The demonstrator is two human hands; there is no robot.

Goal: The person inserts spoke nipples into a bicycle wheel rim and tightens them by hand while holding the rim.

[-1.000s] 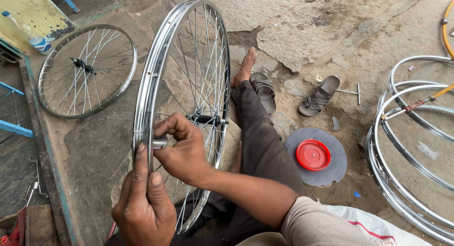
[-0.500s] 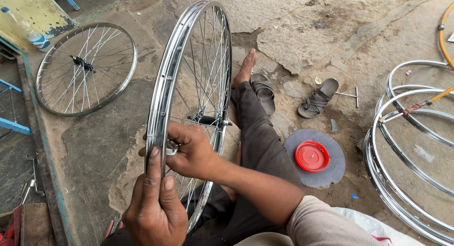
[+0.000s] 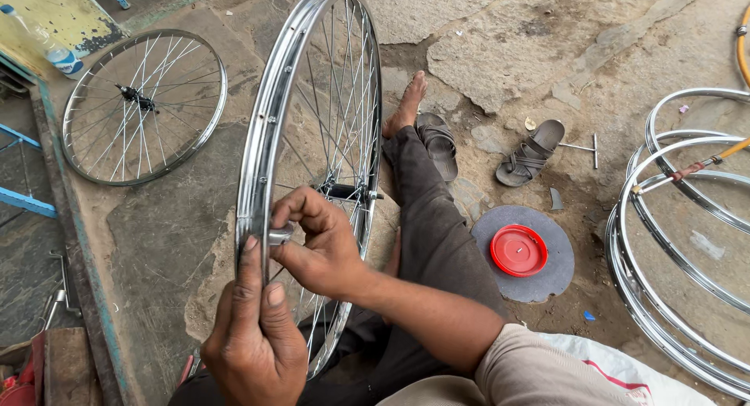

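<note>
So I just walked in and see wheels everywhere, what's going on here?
A person sits on the ground with a spoked bicycle wheel standing upright by their legs. The left hand grips its rim from below, and the right hand pinches a small metal tool against the rim. Another wheel lies flat to the left; bare rims are stacked on the right.

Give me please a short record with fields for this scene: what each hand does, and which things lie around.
left hand: grips the rim of the upright shiny spoked bicycle wheel, index finger stretched along the rim
right hand: pinches a small metal spoke tool at the rim
second spoked wheel: flat on the ground, far left
bare chrome rims: stacked at right
red round lid: on a grey disc
dark sandals: near the foot
</note>
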